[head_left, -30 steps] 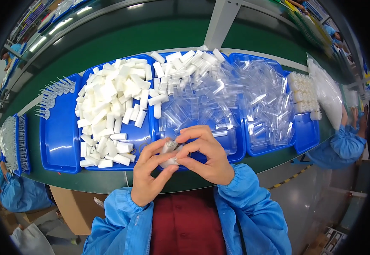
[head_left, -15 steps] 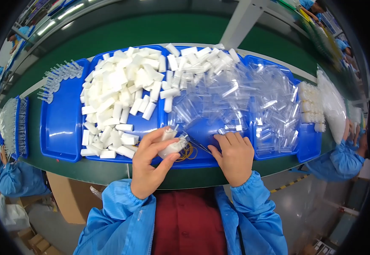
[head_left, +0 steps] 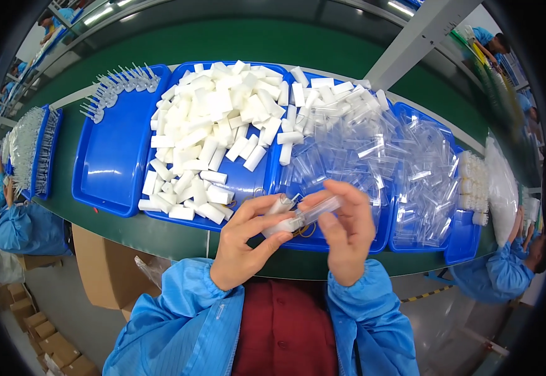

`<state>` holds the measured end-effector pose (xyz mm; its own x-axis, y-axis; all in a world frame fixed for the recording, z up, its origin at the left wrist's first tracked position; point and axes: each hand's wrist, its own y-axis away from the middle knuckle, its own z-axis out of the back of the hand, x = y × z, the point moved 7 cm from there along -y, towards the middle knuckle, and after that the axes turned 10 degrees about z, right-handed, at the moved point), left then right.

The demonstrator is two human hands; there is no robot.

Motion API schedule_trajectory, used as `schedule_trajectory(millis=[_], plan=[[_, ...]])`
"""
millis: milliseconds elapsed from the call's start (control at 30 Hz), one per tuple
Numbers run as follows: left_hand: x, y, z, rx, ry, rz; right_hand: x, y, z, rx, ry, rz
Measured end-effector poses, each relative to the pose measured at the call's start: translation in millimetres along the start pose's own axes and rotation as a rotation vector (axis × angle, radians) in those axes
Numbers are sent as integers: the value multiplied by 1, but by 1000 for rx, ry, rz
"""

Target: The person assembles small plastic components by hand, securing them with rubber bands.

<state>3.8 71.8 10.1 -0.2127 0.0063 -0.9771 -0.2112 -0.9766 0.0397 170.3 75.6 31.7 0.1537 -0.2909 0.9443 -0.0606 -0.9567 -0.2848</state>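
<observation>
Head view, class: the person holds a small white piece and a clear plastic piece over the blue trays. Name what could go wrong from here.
1. The left hand pinches the white piece by its fingertips only, at the table's near edge; a slip could drop it to the floor.
2. The clear plastic piece in the right hand is see-through against the pile of clear pieces, so misalignment may be hard to notice.
3. The white blocks spill over the blue tray rims and could get mixed.

Both hands meet (fingertips nearly touching): left hand (head_left: 246, 241) pinching, right hand (head_left: 345, 235) curled.
</observation>
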Motion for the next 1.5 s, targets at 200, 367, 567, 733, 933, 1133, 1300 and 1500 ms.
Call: schedule_trajectory(millis=[200,367,567,733,933,1133,1300,1500], plan=[[9,4,4,-9,122,38,-5,9,-10,75,212,42],[19,4,5,-19,235,110,-10,8,-10,53,174,2],[15,-2,11,-30,221,104,-10,2,-15,120,263,41],[4,10,22,-147,33,16,-21,14,-18,50,267,98],[15,-1,-14,13,187,-91,-28,29,20,-18,333,196],[8,9,-8,-14,178,-35,-21,24,9,5,254,149],[6,-1,-5,-49,34,-113,-25,22,10,-18,329,150],[-6,-2,14,-92,-53,-60,-16,10,-10,47,377,218]])
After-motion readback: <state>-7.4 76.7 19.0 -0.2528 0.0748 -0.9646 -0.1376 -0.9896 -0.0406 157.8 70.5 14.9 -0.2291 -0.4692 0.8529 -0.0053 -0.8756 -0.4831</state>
